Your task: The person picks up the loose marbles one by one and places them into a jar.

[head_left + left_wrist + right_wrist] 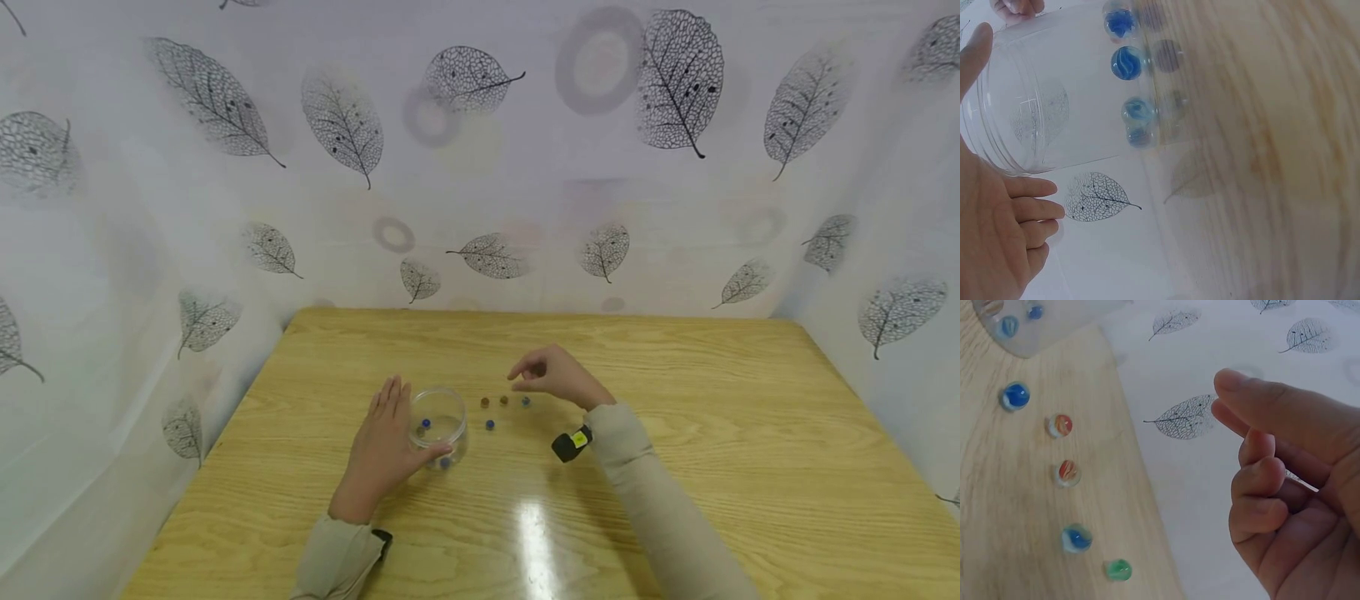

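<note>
A clear round jar [459, 437] stands upright on the table with several glass marbles, mostly blue [1126, 63], at its bottom. My left hand [384, 446] is beside the jar, its fingers straight along the left side and its thumb extended across the near side. To the jar's right lie loose marbles: a blue marble [1015, 396], two orange-red marbles [1067, 473], a blue-and-white marble [1077, 538] and a green marble [1119, 570]. Above and right of them hovers my right hand [558, 377], thumb and index finger extended, the other fingers bent. No marble shows between its fingertips.
The wood-grain table [712, 467] spreads out on both sides. A pale leaf-print cloth [525, 200] hangs behind it and at both sides. A small black device [570, 444] with a yellow label sits at the right wrist.
</note>
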Demonstrator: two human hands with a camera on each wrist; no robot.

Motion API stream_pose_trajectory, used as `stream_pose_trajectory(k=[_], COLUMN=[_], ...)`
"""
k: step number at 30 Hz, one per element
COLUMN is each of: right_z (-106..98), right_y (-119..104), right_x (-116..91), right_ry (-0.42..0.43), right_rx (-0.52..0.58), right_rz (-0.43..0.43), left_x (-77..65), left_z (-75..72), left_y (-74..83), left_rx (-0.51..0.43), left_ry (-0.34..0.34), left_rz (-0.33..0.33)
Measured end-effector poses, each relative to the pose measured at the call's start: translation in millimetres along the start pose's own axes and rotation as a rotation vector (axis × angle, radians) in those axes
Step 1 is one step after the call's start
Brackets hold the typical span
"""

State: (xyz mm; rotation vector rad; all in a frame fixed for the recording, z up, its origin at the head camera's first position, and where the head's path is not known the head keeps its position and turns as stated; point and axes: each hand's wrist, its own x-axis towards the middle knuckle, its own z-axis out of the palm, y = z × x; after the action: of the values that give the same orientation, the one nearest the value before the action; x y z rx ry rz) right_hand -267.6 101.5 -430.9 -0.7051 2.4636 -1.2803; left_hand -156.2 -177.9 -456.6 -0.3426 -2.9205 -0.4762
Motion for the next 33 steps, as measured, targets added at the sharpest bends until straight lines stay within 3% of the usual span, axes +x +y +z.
stream_pose_trajectory(k=[19,33], right_z=[11,16], right_y=[36,46], right_x=[0,-2], right_ry=[0.037,0.049], right_rx=[0.062,0.04], right_rz=[0.043,0.063], left_x=[0.1,0.0], left_z=[0.9,0.9], left_y=[-2.0,-2.0], left_rx=[-0.009,0.0], left_ry=[-0.006,-0.005], left_rz=[-0.007,-0.007])
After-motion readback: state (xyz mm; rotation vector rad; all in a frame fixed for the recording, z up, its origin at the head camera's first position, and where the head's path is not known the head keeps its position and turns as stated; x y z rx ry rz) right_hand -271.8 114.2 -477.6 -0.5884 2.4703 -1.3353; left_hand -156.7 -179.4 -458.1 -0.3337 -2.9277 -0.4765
